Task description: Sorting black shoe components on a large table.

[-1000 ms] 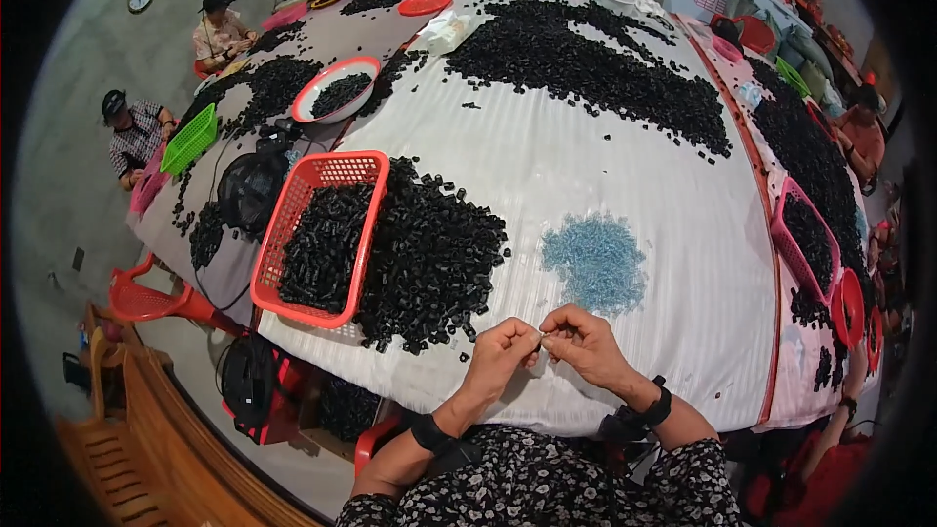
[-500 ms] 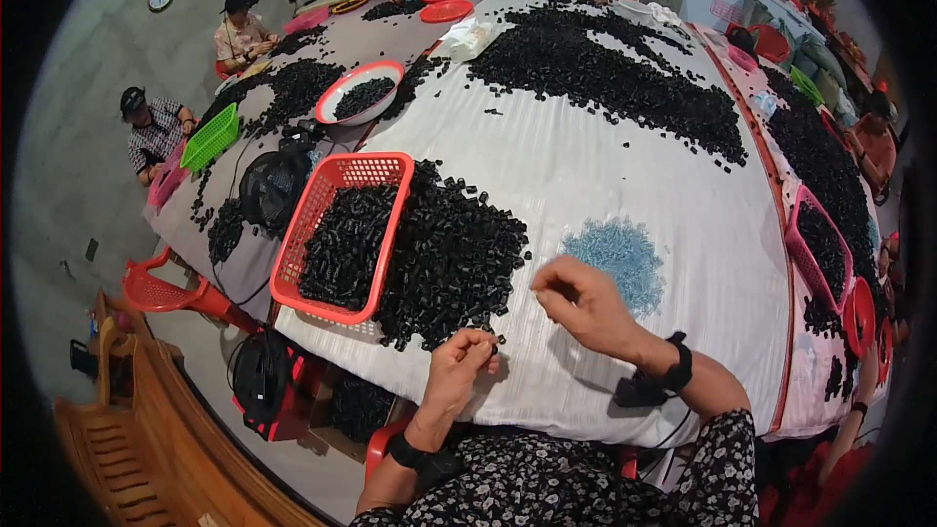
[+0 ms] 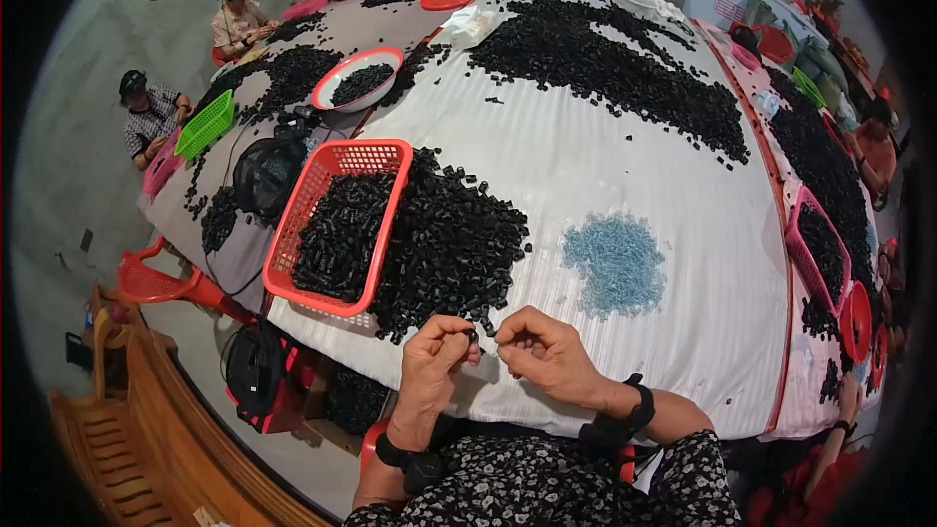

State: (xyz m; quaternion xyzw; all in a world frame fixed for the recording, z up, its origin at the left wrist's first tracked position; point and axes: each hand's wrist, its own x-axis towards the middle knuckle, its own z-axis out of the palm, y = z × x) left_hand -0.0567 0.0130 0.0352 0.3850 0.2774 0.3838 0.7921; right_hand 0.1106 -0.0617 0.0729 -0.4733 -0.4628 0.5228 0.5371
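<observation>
My left hand [image 3: 435, 363] pinches a small black plastic piece [image 3: 472, 336] between thumb and fingertips, low over the white cloth. Close beside it, my right hand [image 3: 551, 356] has thumb and forefinger pressed together. Whatever sits in that pinch is too small to make out. Just beyond both hands lies a heap of short black tubular pieces [image 3: 454, 244]. A flat pile of tiny clear-blue pieces [image 3: 615, 265] is on the cloth, beyond my right hand. Left of the black heap, a red plastic basket [image 3: 390, 224] holds more black pieces.
The white cloth [image 3: 683, 332] covers the table. A larger black heap [image 3: 605, 68] spreads across its far part. A red-rimmed white basin [image 3: 327, 88] and a green basket [image 3: 205, 124] stand to the left; a pink basket [image 3: 802, 249] is at right. Several people work around the tables.
My right hand has moved left and nearer, from beside the blue pile to close beside my left hand. The left hand has shifted slightly left and still holds the black piece.
</observation>
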